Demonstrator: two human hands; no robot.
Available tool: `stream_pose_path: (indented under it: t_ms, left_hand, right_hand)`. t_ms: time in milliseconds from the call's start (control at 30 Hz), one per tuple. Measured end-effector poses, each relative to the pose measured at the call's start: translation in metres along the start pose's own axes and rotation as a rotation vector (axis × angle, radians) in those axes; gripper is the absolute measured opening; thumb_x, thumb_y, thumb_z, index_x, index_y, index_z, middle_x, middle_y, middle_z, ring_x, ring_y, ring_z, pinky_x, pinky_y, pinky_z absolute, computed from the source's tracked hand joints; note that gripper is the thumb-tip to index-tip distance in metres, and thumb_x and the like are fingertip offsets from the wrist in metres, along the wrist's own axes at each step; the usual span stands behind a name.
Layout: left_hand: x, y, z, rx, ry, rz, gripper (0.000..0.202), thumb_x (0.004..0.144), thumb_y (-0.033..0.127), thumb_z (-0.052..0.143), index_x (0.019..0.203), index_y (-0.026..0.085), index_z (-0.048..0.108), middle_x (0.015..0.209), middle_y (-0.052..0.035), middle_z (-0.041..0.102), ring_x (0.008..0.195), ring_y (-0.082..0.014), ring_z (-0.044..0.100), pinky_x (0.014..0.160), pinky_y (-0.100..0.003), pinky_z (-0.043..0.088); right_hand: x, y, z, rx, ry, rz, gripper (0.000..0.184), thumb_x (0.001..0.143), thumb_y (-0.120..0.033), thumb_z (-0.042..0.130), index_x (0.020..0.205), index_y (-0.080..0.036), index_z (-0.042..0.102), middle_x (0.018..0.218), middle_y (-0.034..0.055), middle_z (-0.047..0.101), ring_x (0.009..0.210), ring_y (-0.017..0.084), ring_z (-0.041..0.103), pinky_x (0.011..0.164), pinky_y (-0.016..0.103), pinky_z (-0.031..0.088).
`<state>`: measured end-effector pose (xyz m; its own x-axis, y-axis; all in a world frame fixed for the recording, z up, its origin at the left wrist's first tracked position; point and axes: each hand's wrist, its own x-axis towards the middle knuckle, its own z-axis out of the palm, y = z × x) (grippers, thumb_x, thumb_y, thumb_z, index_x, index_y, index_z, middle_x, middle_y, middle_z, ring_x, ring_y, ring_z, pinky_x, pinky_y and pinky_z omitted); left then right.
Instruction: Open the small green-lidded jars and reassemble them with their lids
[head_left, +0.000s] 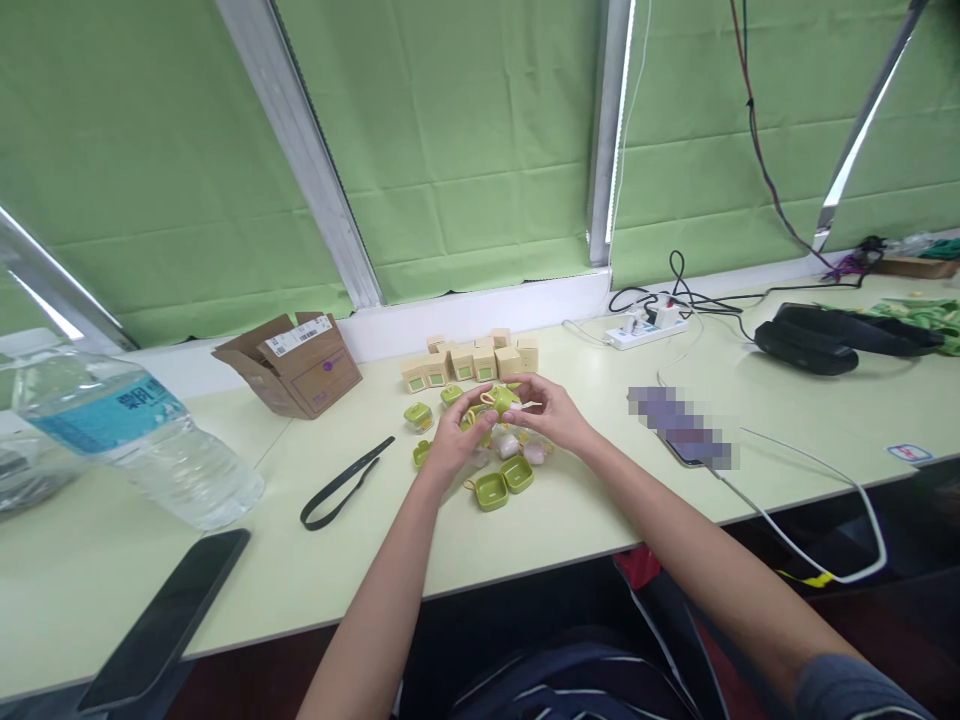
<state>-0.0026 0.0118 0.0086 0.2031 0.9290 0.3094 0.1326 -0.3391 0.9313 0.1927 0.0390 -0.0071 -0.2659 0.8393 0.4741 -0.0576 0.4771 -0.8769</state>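
Note:
Above the table my left hand (451, 437) and my right hand (551, 412) meet at a small green case (501, 399) with a yellowish loop. My right thumb and fingers grip it from the right; the left fingers close in on its other side. Below them an open green case (492, 491) lies with both halves facing up. Beside it are a small white packet (508, 445) and a pinkish one (534, 453). More green cases (418, 416) sit left of my hands. Part of the pile under my left hand is hidden.
Small beige boxes (465, 363) stand in rows behind my hands. To the left are an open cardboard box (315, 375), a black strap (337, 492), a large water bottle (150, 430) and a phone (169, 615). A cabled phone (682, 430) and power strip (646, 332) are right.

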Motion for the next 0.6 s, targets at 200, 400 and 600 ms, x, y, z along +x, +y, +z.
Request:
stream_pose_path:
  t_ms: [200, 400, 600]
  left_hand:
    - [-0.0004, 0.0019, 0.0002, 0.046, 0.008, 0.012, 0.056, 0.082, 0.045, 0.069, 0.132, 0.023, 0.06, 0.126, -0.0118, 0.06, 0.116, -0.0272, 0.057, 0.072, -0.028, 0.056]
    - [-0.0012, 0.0056, 0.0018, 0.073, 0.033, -0.013, 0.057, 0.081, 0.046, 0.07, 0.131, 0.022, 0.059, 0.122, -0.0127, 0.061, 0.109, -0.0253, 0.061, 0.068, -0.025, 0.056]
    - [0.0006, 0.0002, 0.0027, 0.093, 0.037, -0.01, 0.052, 0.08, 0.048, 0.07, 0.123, 0.021, 0.063, 0.11, -0.0105, 0.063, 0.101, -0.0242, 0.063, 0.062, -0.025, 0.056]
  right_hand:
    - [-0.0001, -0.0015, 0.0005, 0.002, 0.02, 0.007, 0.058, 0.068, -0.042, 0.084, 0.119, -0.023, 0.064, 0.092, 0.0008, 0.058, 0.08, 0.014, 0.062, 0.074, 0.029, 0.058]
    - [0.0004, 0.0005, -0.0004, 0.0, 0.015, -0.002, 0.057, 0.068, -0.041, 0.083, 0.118, -0.023, 0.064, 0.091, 0.0007, 0.06, 0.08, 0.014, 0.063, 0.071, 0.029, 0.059]
    - [-0.0012, 0.0005, 0.0021, -0.123, 0.032, -0.103, 0.048, 0.069, -0.043, 0.083, 0.108, -0.021, 0.066, 0.091, 0.0019, 0.066, 0.082, 0.015, 0.065, 0.077, 0.032, 0.06]
